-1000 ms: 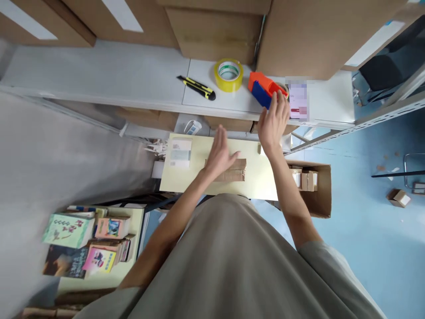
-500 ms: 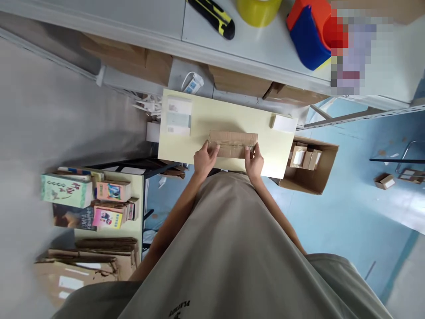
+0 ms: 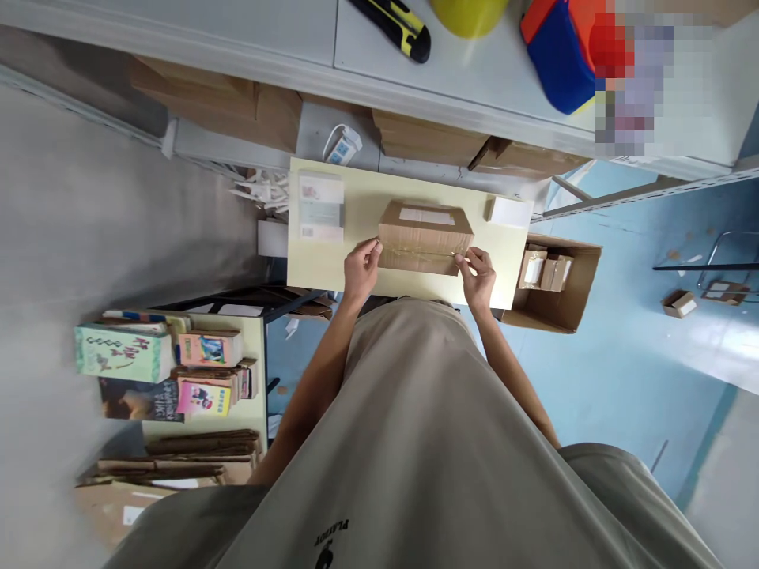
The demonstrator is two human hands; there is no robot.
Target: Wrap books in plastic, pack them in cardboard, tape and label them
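A taped brown cardboard box (image 3: 424, 237) rests on a pale yellow table (image 3: 361, 229), tilted so its labelled side faces away and its taped face looks up at me. My left hand (image 3: 359, 269) grips the box's left end with curled fingers. At the right end, my right hand (image 3: 479, 273) pinches the box's corner. A small stack of white labels (image 3: 321, 209) lies on the table to the left of the box. A small white box (image 3: 507, 212) sits at the table's far right corner.
A grey shelf (image 3: 474, 79) above holds a black-and-yellow utility knife (image 3: 396, 25), a yellow tape roll (image 3: 468, 11) and an orange-blue tape dispenser (image 3: 560, 47). An open carton (image 3: 557, 276) with small boxes stands on the blue floor to the right. Books (image 3: 160, 363) are stacked at the left.
My right hand came down from the tape dispenser on the shelf to the box. Both hands took the box's ends and tipped it up from lying flat.
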